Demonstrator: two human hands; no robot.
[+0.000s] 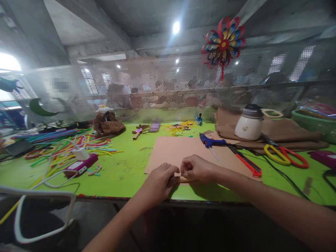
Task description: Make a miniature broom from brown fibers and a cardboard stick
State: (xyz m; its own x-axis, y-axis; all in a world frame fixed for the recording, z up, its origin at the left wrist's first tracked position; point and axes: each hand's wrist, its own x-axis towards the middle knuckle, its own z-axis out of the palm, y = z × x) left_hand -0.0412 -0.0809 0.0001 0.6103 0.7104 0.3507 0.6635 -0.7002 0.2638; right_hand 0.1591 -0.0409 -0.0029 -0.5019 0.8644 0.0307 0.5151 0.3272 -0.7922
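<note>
- The sheet [173, 150] lies flat on the green bench [126, 185], square to the person, probably so that its near edge falls within easy reach of both arms.
- The strip [187, 179] is at the middle of the sheet's near edge, between the hands; whether it is a separate piece or the sheet's own rolled edge, I cannot tell.
- The left hand [162, 179], at the sheet's near edge, appears to pinch the strip's left end between thumb and curled fingers, likely to steady it.
- The right hand [193, 167] is just beside it, over the sheet's near edge, fingertips drawn narrow above the strip, a posture that suits fine work; whether they grip it, I cannot tell.
- The glue gun [212, 141] rests at the sheet's far right part, its cable [275, 166] running off to the right, which seems to keep it out of the hands' way.
- The cutter [246, 161] lies slanted over the sheet's right side, seemingly parked near the right arm.
- The scissors [286, 156] lie right of the sheet, near the folded cloth [296, 130], which carries the flask [249, 124].
- The pipe cleaners [78, 141] spread well left of the sheet, beyond the purple power block [82, 165], perhaps kept aside as stock.
</note>
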